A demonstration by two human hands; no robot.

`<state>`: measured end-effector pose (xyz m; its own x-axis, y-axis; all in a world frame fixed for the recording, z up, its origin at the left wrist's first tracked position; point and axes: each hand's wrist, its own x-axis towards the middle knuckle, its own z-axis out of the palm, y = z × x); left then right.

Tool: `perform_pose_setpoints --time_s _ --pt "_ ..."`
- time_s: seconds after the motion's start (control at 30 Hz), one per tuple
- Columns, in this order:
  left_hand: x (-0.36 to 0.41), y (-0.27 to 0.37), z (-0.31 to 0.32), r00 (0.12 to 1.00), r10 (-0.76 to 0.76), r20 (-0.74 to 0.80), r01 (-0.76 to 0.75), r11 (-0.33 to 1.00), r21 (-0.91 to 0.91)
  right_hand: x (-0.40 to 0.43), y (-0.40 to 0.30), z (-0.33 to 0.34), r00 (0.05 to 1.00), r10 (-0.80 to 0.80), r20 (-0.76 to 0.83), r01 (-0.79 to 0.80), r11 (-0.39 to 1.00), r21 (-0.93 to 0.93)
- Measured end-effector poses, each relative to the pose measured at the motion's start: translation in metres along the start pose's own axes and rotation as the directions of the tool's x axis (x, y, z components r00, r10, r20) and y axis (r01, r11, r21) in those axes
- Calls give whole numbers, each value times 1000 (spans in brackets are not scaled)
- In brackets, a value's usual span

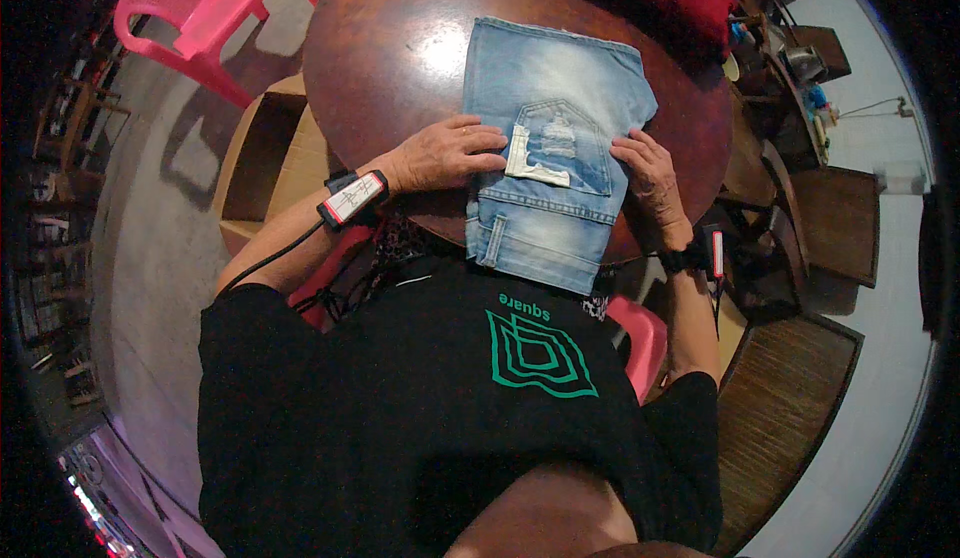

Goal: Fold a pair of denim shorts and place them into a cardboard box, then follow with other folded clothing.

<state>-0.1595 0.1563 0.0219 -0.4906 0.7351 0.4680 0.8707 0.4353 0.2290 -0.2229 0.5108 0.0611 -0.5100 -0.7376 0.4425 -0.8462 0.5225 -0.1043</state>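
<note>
A folded light-blue denim garment (551,92) lies on a round, glossy brown table (375,55). Its waistband end, with a belt loop, hangs past the table's near edge towards my body. On the upper side is a stitched pocket (592,145) with a frayed patch and an off-white L-shaped strip (517,156). My left hand (457,154) rests palm down across the garment's left edge, fingertips close to the strip. Along the right edge, the fingertips of my right hand (649,171) touch the denim beside the pocket; its thumb is hidden.
Red cloth (675,2) is heaped at the table's far right. An open cardboard box (281,153) stands left of the table, near a pink plastic chair (206,17). Dark wooden furniture (832,220) stands to the right. Cabled devices (354,198) are strapped to both wrists.
</note>
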Motion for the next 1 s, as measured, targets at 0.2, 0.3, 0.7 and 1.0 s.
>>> perform_pose_setpoints --time_s 0.2,0.3,0.7,1.0 --pt "3 -8 5 974 -205 -94 175 952 -252 3 18 2 980 189 56 -196 956 216" --pt "12 -25 7 753 -658 -29 460 557 -691 15 19 6 747 604 277 -665 677 315" --pt "45 -40 9 399 -917 4 746 322 -583 38 5 33 559 827 50 -825 562 -67" --pt "47 -57 2 667 -744 -38 668 620 -411 14 5 56 507 859 -72 -774 491 400"
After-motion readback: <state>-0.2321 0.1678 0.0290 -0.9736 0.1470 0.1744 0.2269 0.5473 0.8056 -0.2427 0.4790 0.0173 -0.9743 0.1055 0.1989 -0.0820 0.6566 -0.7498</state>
